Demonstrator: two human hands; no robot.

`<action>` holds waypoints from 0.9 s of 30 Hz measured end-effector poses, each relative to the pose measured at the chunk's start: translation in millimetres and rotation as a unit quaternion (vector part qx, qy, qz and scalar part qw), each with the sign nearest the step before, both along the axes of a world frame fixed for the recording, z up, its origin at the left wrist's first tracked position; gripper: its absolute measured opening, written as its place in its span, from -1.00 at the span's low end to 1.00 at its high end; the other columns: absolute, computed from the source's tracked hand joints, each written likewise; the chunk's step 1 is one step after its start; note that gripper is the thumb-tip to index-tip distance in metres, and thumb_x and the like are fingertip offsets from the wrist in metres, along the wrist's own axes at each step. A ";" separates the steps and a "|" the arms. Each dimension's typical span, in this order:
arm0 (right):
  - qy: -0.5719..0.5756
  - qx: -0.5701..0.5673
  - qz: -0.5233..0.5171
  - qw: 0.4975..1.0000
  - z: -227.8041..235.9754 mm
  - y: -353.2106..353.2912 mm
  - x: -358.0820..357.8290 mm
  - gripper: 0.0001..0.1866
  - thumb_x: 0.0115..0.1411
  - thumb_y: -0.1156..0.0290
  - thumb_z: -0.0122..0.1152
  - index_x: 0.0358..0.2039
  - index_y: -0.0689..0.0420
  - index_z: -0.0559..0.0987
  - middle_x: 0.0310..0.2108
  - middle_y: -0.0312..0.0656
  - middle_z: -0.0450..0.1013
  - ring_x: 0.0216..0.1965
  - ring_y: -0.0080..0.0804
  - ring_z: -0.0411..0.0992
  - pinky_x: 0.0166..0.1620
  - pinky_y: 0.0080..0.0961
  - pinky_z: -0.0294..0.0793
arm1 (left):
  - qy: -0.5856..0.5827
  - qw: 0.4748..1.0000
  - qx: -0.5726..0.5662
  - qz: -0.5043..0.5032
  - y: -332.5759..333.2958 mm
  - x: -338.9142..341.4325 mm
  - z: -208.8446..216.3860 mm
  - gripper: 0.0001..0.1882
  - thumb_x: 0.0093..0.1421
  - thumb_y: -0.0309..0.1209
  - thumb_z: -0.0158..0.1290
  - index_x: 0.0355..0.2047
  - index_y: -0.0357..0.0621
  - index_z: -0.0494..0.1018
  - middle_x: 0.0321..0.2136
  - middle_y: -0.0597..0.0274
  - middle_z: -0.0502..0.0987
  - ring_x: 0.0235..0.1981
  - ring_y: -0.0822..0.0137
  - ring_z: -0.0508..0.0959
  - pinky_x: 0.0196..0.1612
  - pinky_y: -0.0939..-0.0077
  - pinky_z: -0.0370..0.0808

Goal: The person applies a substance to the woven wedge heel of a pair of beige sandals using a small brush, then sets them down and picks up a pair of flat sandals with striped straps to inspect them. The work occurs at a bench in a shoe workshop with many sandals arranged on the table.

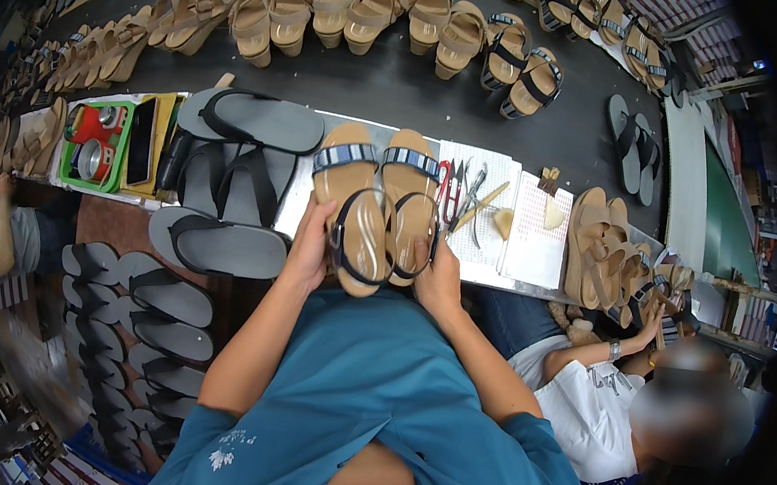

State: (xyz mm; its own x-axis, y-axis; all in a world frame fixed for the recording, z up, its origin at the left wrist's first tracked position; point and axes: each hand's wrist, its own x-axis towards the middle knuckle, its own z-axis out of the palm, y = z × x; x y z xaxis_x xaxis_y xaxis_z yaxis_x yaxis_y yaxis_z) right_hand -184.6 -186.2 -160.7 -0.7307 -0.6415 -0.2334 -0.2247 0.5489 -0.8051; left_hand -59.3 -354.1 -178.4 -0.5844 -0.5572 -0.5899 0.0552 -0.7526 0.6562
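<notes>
Side by side in front of me are two tan wedge sandals with dark ankle straps and blue-and-white striped toe bands. My left hand (311, 246) is closed around the outer side of the left sandal (364, 249), near its heel. On the other side, my right hand (440, 278) grips the right sandal (410, 218) by its heel part, with the thumb on the footbed. Both sandals have their toes pointing away from me and their footbeds facing up. Their soles are hidden.
Grey flip-flops (254, 122) lie left of my hands on the bench, beyond them a green basket (117, 181) and a phone (140, 143). Red-handled snips (451, 192) rest on papers at right. Beige sandals (375, 9) line the dark belt (348, 87). A co-worker (589, 406) sits at right.
</notes>
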 end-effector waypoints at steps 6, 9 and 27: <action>-0.317 -0.089 -0.006 0.944 -5.6 37.7 -23.8 -0.30 0.33 0.35 0.18 0.37 0.28 0.12 0.09 -0.02 0.37 -0.02 -0.38 0.45 0.03 -0.46 0.46 | -0.113 0.988 -0.102 -0.026 2.5 2.7 37.6 -0.41 0.43 -0.09 -0.21 0.28 -0.29 0.23 0.19 0.05 0.37 0.17 0.24 0.38 0.23 0.32 0.28; -0.345 -0.101 -0.060 0.931 24.9 30.4 -29.2 -0.29 0.32 0.38 0.16 0.38 0.27 0.11 0.21 0.09 0.24 0.12 -0.33 0.35 0.10 -0.42 0.43 | -0.141 0.939 -0.303 -0.083 7.7 13.3 35.3 -0.35 0.34 -0.05 -0.01 0.30 -0.16 0.24 0.29 -0.07 0.20 0.32 0.07 0.21 0.31 0.23 0.18; -0.213 -0.088 -0.112 0.967 5.2 11.2 -22.4 -0.55 0.34 0.45 -0.03 0.23 0.28 0.34 -0.17 -0.11 0.51 -0.23 -0.55 0.46 -0.16 -0.59 0.47 | -0.350 0.677 -0.590 -0.266 19.8 -20.6 72.9 -0.16 -0.06 -0.19 0.32 0.27 0.01 0.31 0.39 -0.32 -0.10 0.42 -0.27 -0.10 0.35 -0.16 0.01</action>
State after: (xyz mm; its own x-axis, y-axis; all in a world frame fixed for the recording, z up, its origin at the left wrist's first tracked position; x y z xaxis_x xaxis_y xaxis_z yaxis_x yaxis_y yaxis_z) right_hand -207.0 -174.9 -155.6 -0.7175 -0.5347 -0.4464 0.2572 0.3921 -0.8832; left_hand -79.9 -334.3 -105.5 -0.6954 -0.7021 -0.1534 -0.6532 0.5285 0.5422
